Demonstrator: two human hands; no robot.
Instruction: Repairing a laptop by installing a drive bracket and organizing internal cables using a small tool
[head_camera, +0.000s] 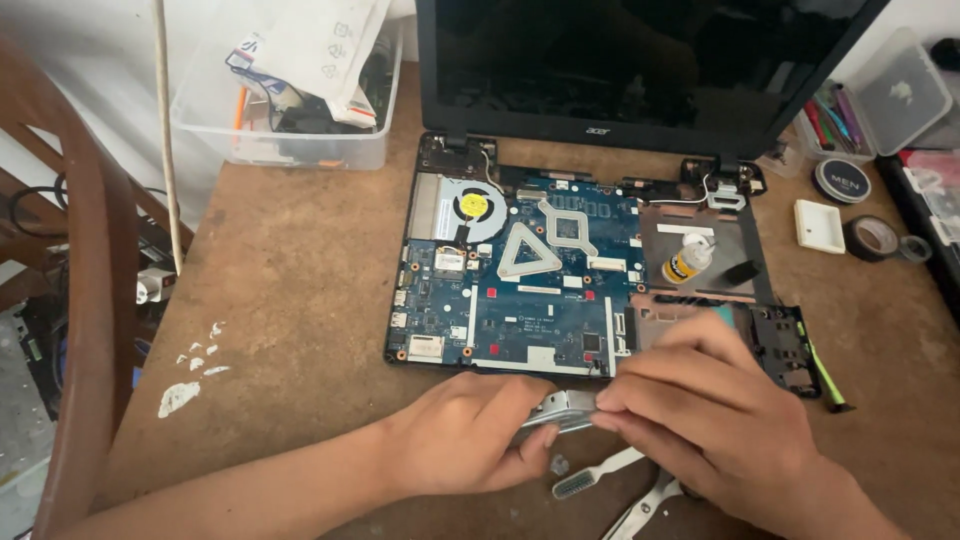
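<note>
Head view: left hand (465, 435) and right hand (715, 410) both pinch silver metal bracket (560, 408) (partly hidden) on bench (290, 300), just before opened laptop (520, 290).

This looks like a small home repair corner. An opened laptop (585, 270) with its blue board bare lies on a worn brown table (290, 290), with a plastic box (285, 110) of cables, tape rolls (875, 238) and pens (830, 115) around it.
</note>
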